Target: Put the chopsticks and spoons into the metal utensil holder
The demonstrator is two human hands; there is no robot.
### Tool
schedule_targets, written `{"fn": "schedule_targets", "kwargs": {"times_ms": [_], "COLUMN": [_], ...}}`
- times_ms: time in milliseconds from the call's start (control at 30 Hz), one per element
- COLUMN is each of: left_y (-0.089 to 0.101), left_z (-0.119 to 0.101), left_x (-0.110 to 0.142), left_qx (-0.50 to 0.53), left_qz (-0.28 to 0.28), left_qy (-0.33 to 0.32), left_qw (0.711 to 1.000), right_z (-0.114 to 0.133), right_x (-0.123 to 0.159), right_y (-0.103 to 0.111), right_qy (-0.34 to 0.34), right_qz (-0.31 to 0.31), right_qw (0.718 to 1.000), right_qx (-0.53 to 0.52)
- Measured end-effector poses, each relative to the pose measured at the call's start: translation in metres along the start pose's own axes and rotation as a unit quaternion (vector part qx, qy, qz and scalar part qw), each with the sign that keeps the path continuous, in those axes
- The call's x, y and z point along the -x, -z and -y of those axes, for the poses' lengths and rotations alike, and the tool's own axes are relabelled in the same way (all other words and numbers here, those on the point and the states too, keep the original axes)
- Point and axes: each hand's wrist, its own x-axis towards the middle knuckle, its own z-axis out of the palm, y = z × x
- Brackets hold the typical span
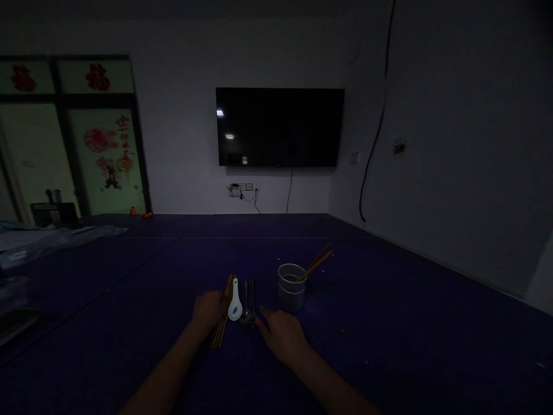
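Note:
A bundle of several wooden chopsticks [218, 334] lies lengthwise before me, and my left hand [209, 307] is closed at its left side with fingertips on the sticks. Just right of them rests a white ceramic soup spoon [235, 309] with a blue mark in its bowl. Beside it lie two dark metal utensils; one is a metal spoon [246, 314], while the head of the other metal utensil [253, 300] is hard to make out. My right hand [283, 334] has its thumb and index finger apart, at the lower end of the rightmost utensil.
A round metal pot [291, 294] stands behind my right hand, with wooden chopsticks [319, 262] leaning out to the right. Small white specks dot the dark blue surface [389, 323]. Clear plastic sheeting [60, 242] lies far left. A television [280, 127] hangs on the wall.

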Motion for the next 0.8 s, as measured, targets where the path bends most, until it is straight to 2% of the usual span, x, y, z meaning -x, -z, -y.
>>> {"fn": "schedule_targets", "kwargs": {"times_ms": [467,800], "left_y": [0.0071,0.0045], "left_z": [0.0022,0.0020], "left_x": [0.0019,0.0023], "left_qx": [-0.040,-0.034], "left_qz": [-0.036,-0.033], "left_qy": [0.019,0.013], "left_qw": [0.998,0.999], "right_z": [-0.0004,0.0018], "right_x": [0.0007,0.0002], "right_y": [-0.0017,-0.0004], "right_qy": [0.003,-0.002], "right_qz": [-0.004,-0.006], "right_qw": [1.000,1.000], "right_qx": [-0.006,-0.014]}}
